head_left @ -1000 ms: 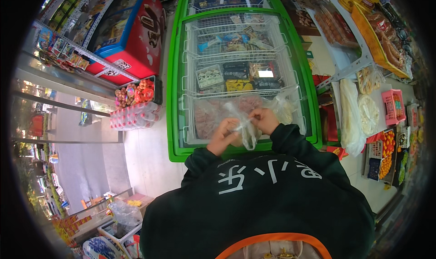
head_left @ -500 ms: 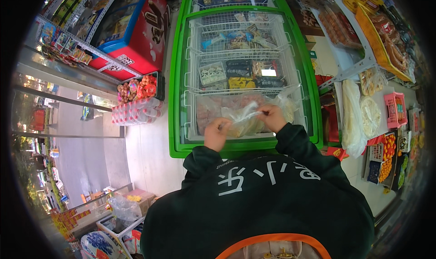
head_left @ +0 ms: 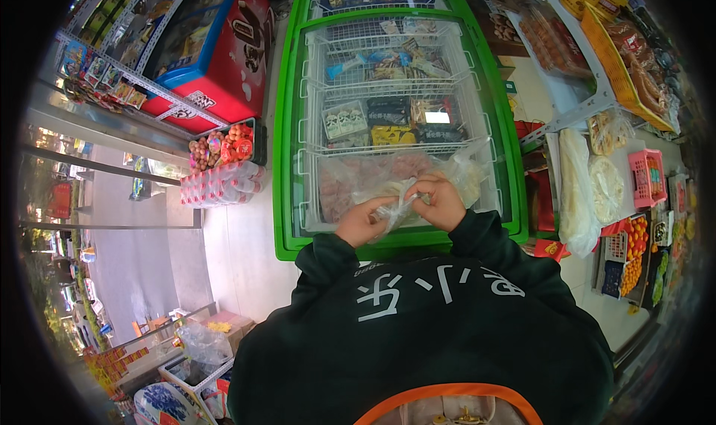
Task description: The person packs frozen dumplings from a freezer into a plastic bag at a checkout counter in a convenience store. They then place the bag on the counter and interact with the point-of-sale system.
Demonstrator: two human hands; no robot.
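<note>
My left hand (head_left: 362, 222) and my right hand (head_left: 441, 201) are close together over the near end of a green-framed chest freezer (head_left: 284, 164). Both hands pinch a thin clear plastic bag (head_left: 397, 205), which is bunched and twisted between them. Under the hands, the freezer's nearest compartment holds large clear bags of pinkish frozen food (head_left: 358, 179). My dark sleeves come up from the lower edge of the view.
Wire baskets of packaged frozen goods (head_left: 384, 119) fill the freezer's middle and far parts. A red and blue chest freezer (head_left: 216, 45) stands to the left, with a crate of round items (head_left: 220, 145) beside it. Shelves with bagged food and a pink basket (head_left: 647, 177) line the right.
My hands have moved closer together and slightly nearer to me. The plastic bag is now gathered into a tighter bunch between them.
</note>
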